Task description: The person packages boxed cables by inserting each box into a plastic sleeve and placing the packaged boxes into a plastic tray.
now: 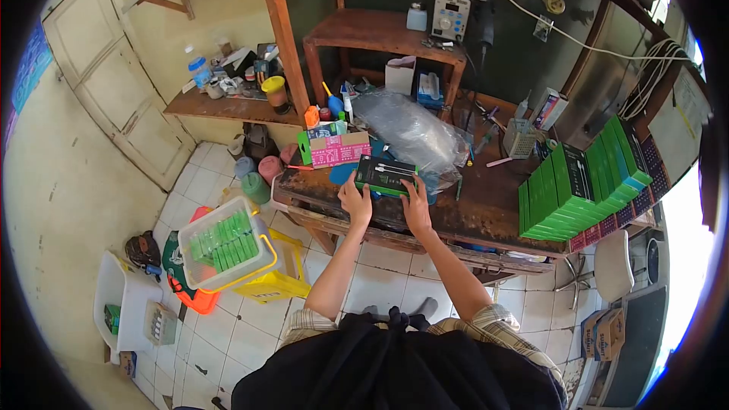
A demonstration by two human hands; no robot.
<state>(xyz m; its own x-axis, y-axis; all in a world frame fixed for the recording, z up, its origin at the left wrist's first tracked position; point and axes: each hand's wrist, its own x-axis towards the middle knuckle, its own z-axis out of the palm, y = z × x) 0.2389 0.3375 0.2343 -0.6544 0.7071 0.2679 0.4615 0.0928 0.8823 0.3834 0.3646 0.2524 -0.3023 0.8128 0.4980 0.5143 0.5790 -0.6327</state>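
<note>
Black-and-green box (386, 174), its lettering too small for us to read, is held near the surface (486, 212)'s front edge, our left hand's grip (355, 202) and right hand's grip (415, 209) closed on opposite ends; a carton (607, 336) appears marked "SUMMIT."

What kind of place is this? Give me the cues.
Probably a small electronics workshop, also used for packing: a station with knobs and a display, which looks like a soldering unit, stacked green boxes, and a similar-looking box held in the left hand and right hand.
</note>
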